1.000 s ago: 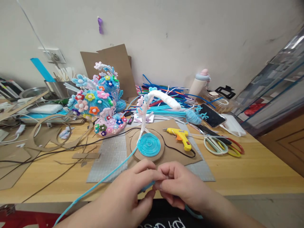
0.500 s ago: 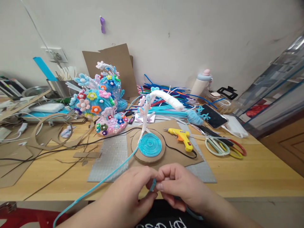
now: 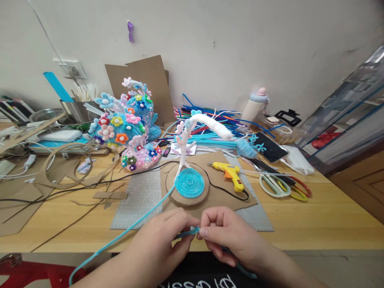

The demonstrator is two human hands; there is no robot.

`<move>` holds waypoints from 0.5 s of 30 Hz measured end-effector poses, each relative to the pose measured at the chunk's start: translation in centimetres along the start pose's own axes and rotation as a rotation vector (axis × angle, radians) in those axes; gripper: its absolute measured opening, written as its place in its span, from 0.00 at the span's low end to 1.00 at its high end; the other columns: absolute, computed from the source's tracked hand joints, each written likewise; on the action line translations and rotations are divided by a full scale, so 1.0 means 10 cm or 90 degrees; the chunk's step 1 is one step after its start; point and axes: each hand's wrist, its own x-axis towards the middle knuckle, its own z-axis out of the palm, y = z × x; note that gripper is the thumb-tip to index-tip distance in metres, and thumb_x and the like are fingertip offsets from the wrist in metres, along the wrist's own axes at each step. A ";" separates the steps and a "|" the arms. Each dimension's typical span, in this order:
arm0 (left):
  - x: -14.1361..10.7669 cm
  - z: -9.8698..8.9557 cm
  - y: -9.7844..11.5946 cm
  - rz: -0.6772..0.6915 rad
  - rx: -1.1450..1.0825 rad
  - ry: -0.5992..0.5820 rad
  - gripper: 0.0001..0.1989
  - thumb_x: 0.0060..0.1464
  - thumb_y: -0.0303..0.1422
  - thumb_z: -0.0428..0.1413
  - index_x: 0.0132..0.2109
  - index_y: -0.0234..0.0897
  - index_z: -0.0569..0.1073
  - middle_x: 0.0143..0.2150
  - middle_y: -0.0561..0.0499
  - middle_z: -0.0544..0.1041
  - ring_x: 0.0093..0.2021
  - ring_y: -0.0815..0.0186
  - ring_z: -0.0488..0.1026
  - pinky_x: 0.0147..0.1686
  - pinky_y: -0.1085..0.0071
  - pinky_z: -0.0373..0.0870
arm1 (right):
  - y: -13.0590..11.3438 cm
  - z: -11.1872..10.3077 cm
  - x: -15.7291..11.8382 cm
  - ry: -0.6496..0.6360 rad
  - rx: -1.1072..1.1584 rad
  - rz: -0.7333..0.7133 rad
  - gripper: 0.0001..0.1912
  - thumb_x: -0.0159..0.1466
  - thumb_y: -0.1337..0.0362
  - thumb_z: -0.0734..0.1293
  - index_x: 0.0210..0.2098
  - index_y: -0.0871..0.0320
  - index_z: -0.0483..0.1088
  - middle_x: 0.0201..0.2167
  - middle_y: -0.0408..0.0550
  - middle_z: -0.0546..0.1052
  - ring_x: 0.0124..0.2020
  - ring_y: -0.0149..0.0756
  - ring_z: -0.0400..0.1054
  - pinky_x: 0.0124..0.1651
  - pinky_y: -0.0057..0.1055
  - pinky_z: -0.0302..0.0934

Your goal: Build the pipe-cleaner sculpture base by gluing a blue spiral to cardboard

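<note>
My left hand (image 3: 166, 240) is closed in a pinch on a light blue pipe cleaner (image 3: 186, 233), just off the table's front edge. Thumb and forefinger of my right hand (image 3: 226, 234) grip the same piece where it shows a small joint or twist. Another blue length hangs below my right hand. From a coiled blue disc (image 3: 189, 183) on a round cardboard base (image 3: 189, 202), a long blue strand (image 3: 150, 211) runs down past my left forearm; the forearm hides whether it joins the held piece. A white wrapped, arched stem (image 3: 183, 148) rises behind the disc.
A yellow glue gun (image 3: 229, 173) lies right of the base, its black cord crossing the table. Farther right are scissors (image 3: 274, 186) and a phone (image 3: 271, 147). Flower-covered ornaments (image 3: 126, 128) and cardboard rings (image 3: 49, 160) stand left; bundled pipe cleaners (image 3: 207, 116) lie behind.
The held blue piece has swung from steep to nearly level between my hands, and my left fingers have shifted slightly left. My right hand is almost still.
</note>
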 end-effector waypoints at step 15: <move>0.03 -0.02 0.02 -0.076 -0.058 -0.003 0.11 0.56 0.26 0.56 0.45 0.43 0.75 0.35 0.55 0.79 0.34 0.69 0.74 0.34 0.74 0.69 | -0.03 0.03 -0.01 0.027 -0.072 -0.002 0.12 0.58 0.58 0.67 0.27 0.57 0.61 0.10 0.32 0.63 0.08 0.18 0.49 0.10 0.16 0.40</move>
